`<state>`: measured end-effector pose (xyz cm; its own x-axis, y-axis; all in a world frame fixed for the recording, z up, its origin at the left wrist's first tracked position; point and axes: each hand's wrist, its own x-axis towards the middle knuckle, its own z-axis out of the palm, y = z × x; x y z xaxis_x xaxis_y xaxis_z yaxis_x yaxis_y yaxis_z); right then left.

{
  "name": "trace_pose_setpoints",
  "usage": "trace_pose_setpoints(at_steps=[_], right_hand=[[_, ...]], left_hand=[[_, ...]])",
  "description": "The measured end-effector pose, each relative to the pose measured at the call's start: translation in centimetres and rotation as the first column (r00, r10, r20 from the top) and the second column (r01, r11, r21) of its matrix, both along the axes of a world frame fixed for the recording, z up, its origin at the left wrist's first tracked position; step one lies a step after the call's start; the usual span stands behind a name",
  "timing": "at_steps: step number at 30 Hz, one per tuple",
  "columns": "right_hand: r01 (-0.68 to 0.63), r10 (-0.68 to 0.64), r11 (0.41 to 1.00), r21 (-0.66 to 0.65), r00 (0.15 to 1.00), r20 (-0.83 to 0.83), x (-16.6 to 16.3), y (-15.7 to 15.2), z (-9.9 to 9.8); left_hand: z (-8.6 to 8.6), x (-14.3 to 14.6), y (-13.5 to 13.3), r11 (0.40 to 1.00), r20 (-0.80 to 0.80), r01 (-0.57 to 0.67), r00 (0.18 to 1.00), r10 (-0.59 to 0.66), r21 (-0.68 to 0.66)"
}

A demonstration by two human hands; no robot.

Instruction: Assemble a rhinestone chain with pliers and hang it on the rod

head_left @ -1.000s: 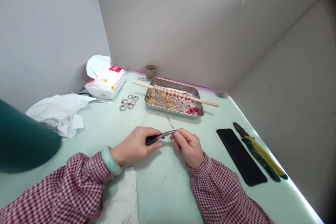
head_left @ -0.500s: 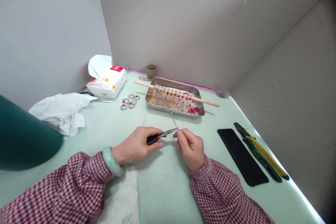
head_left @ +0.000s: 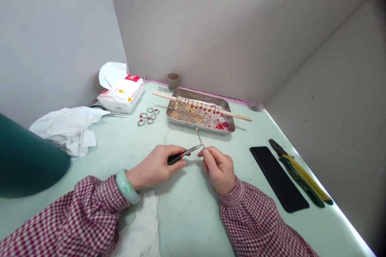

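Left hand is closed round the red-and-black handles of small pliers. Right hand pinches the near end of a thin chain, which runs over the tabletop back to the near rim of the bead tray. Over the last second the right hand edged rightward, the chain drew straighter, and the plier tip rose slightly yet still meets the pinched link. Judgement: fine work at that end link continues, with nothing let go.

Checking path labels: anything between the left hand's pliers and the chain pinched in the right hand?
Nothing visible. The pliers held by the left hand have their tip right at the end of the chain pinched by the right hand.
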<state>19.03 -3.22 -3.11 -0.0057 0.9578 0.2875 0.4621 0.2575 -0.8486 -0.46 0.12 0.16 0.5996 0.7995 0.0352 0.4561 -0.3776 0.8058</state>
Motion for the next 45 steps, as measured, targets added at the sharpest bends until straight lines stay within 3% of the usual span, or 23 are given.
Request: trace_pose_setpoints(at_steps=[6,15,22,45], right_hand=[[-0.021,0.021,1.0,0.005,1.0,0.011,0.0,0.04,0.06],[-0.039,0.033,0.998,-0.058,0.994,-0.105,-0.17,0.15,0.42],[-0.011,0.002,0.998,-0.069,0.991,-0.137,0.0,0.13,0.34],[-0.053,0.047,0.997,-0.061,0.995,-0.091,0.0,0.31,0.06]], left_hand=[[0.19,0.02,0.02,0.999,0.057,0.02,0.998,-0.018,-0.043],[0.49,-0.02,-0.09,0.999,-0.018,0.049,0.999,-0.049,-0.011],[0.54,-0.12,0.08,0.997,0.01,0.054,0.999,-0.053,-0.049],[0.04,-0.2,0.29,0.991,0.069,0.031,0.997,-0.023,-0.126]])
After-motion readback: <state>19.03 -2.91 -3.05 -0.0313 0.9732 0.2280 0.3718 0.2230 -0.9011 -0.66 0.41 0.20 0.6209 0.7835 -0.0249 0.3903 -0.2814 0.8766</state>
